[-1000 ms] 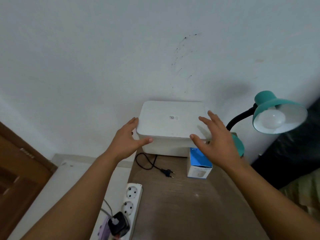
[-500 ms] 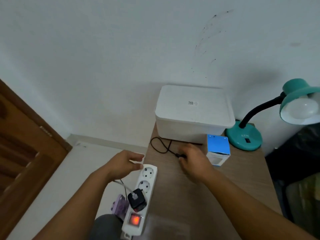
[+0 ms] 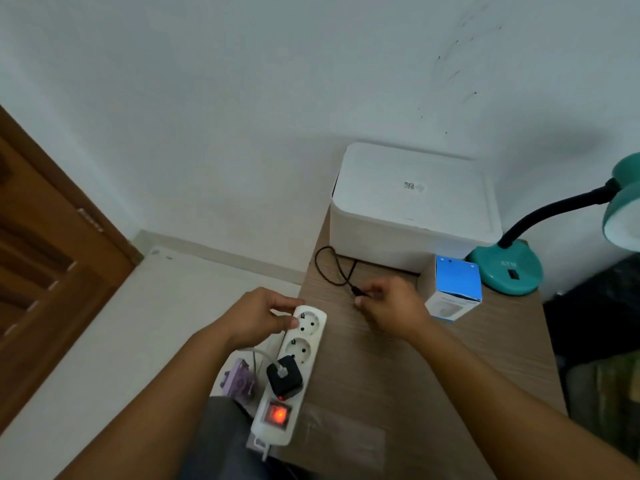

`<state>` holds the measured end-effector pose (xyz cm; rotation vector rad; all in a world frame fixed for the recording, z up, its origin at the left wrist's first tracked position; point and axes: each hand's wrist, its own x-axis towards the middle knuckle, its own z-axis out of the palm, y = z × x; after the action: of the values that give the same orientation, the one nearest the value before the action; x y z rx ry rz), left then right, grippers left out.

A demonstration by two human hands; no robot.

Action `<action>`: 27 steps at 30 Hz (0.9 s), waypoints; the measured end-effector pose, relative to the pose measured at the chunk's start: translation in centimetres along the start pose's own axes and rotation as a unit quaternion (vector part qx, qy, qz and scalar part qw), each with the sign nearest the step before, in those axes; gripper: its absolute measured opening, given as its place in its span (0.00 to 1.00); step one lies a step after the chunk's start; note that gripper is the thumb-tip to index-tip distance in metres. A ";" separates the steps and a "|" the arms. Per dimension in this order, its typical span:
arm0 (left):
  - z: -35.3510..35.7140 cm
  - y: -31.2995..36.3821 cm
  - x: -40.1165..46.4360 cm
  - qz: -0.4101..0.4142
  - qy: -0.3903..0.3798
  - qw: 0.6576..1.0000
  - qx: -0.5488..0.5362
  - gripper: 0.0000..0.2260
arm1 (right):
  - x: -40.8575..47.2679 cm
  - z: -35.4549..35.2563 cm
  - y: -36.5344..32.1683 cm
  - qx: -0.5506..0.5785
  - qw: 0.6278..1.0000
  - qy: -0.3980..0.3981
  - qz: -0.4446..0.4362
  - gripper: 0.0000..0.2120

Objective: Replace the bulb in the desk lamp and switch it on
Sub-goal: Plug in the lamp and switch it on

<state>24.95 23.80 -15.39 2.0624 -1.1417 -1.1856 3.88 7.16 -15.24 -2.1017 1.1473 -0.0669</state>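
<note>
A teal desk lamp stands at the table's far right, its shade cut off by the frame's right edge. Its black cable loops across the wooden table in front of a white box. My right hand pinches the black plug at the cable's end. My left hand grips the far end of a white power strip on the table's left edge. The strip's red switch glows. A blue and white bulb box stands just right of my right hand.
A large white lidded box sits against the wall at the back of the table. A black adapter fills one strip socket, with a purple item beside it. A brown wooden door is at the left.
Both hands left the white box and came down. My left hand took hold of the power strip's end and my right hand picked up the lamp's plug. The view swung left and down.
</note>
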 end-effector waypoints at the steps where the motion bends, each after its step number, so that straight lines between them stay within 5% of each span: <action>1: 0.0 -0.1 -0.1 0.002 0.002 1.000 -0.009 0.17 | -0.4 0.0 -0.7 0.043 0.999 0.014 -0.002 0.10; 6: 0.2 -0.2 -0.3 0.007 0.014 0.998 -0.057 0.16 | -2.5 0.5 -4.0 0.173 0.982 -0.019 -0.074 0.08; 16: 1.1 -1.3 -0.4 0.003 0.037 0.988 -0.148 0.14 | -2.4 2.9 -5.1 -0.054 0.950 -0.073 -0.298 0.04; 27: 1.4 -1.5 -0.4 -0.008 0.052 0.984 -0.171 0.14 | -2.0 3.7 -4.8 -0.137 0.923 -0.075 -0.350 0.05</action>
<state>24.24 24.88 -17.08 1.8500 -0.8094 -1.1735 7.47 12.37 -14.40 -2.6227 0.2772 -0.0794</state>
